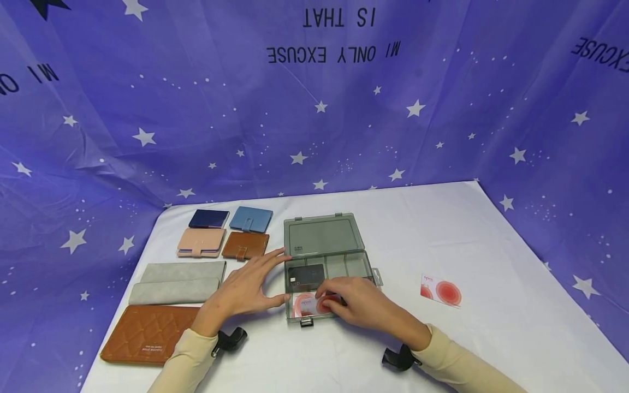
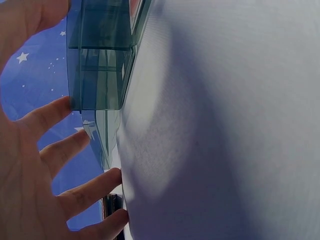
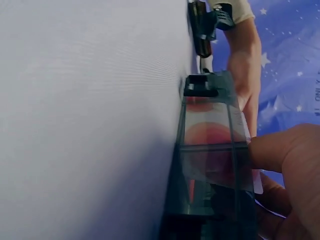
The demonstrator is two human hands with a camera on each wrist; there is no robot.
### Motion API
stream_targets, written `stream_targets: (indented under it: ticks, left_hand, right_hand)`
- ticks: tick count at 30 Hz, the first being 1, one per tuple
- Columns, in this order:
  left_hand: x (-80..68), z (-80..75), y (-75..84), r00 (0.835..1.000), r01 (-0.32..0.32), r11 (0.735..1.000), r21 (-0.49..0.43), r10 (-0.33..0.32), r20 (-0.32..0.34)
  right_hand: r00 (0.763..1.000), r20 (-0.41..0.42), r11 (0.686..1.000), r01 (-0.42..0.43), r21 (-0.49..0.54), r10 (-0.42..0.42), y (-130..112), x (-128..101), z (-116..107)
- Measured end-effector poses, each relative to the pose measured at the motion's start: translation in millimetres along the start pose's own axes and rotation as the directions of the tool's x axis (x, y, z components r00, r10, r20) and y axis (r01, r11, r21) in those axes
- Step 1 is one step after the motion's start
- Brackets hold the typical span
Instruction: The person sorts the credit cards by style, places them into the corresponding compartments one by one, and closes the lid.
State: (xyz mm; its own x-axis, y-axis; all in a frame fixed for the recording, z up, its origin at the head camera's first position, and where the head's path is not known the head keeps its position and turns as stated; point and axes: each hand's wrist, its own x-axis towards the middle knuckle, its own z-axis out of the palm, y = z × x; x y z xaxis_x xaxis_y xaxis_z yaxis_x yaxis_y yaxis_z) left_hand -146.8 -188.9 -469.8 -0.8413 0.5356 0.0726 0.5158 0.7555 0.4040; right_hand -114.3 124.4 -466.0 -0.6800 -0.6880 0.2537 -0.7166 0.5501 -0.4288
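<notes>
A translucent grey-green compartment box (image 1: 336, 260) lies with its lid (image 1: 321, 236) folded back. One compartment holds a black card (image 1: 306, 277). In the front compartment there are red-and-white cards (image 1: 303, 305). My right hand (image 1: 366, 303) pinches a red-and-white card (image 3: 257, 182) there, its edge jutting above the box rim in the right wrist view. My left hand (image 1: 245, 286) is spread along the box's left side, thumb near the front corner, fingertips (image 2: 62, 103) touching the wall. Another red-and-white card (image 1: 440, 290) lies on the table to the right.
On the left lie a navy card holder (image 1: 208, 219), a blue one (image 1: 251, 219), a pink one (image 1: 200, 242) and a brown one (image 1: 245, 245). Nearer sit a grey wallet (image 1: 177, 281) and a brown quilted wallet (image 1: 147, 333). A starry purple curtain (image 1: 275, 125) encloses the white table (image 1: 491, 338).
</notes>
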Motion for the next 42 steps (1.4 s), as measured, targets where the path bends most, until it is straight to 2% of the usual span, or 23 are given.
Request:
stream_targets:
  ticks: [6, 10, 15, 20, 25, 30, 35, 42]
  left_hand:
    - [-0.5, 0.5, 0.6, 1.0, 0.015, 1.0, 0.006, -0.015, 0.013]
    - [0.5, 0.9, -0.2, 1.0, 0.008, 1.0, 0.002, -0.008, 0.009]
    - [1.1, 0.9, -1.4, 1.0, 0.002, 1.0, 0.002, -0.002, 0.007]
    - [0.2, 1.0, -0.8, 1.0, 0.008, 1.0, -0.01, -0.008, 0.02]
    - [-0.2, 0.6, 0.8, 1.0, -0.003, 1.0, -0.014, 0.003, 0.016]
    - [-0.7, 0.2, 0.7, 1.0, 0.002, 1.0, -0.005, -0.002, 0.017]
    - [-0.1, -0.7, 0.2, 1.0, 0.008, 1.0, 0.003, -0.009, 0.015]
    - [0.1, -0.9, 0.7, 1.0, 0.0, 1.0, -0.008, 0.0, 0.014]
  right_hand:
    - [0.998, -0.022, 0.986, 0.058, -0.154, -0.062, -5, -2, 3]
    - [0.998, 0.001, 0.971, 0.065, -0.23, -0.066, -8, -1, 4]
    - [0.998, 0.028, 0.964, 0.06, -0.26, -0.054, -10, -1, 2]
    - [0.998, -0.002, 0.976, 0.059, -0.211, -0.061, -2, -11, -12]
    - [0.991, -0.131, 0.988, -0.012, -0.155, -0.009, 22, -34, -39]
    - [0.97, -0.219, 0.988, -0.123, -0.092, 0.101, 54, -67, -68]
    - [0.943, -0.234, 0.963, -0.261, -0.073, 0.238, 83, -103, -88]
    - [0.904, -0.173, 0.911, -0.407, -0.063, 0.392, 105, -148, -96]
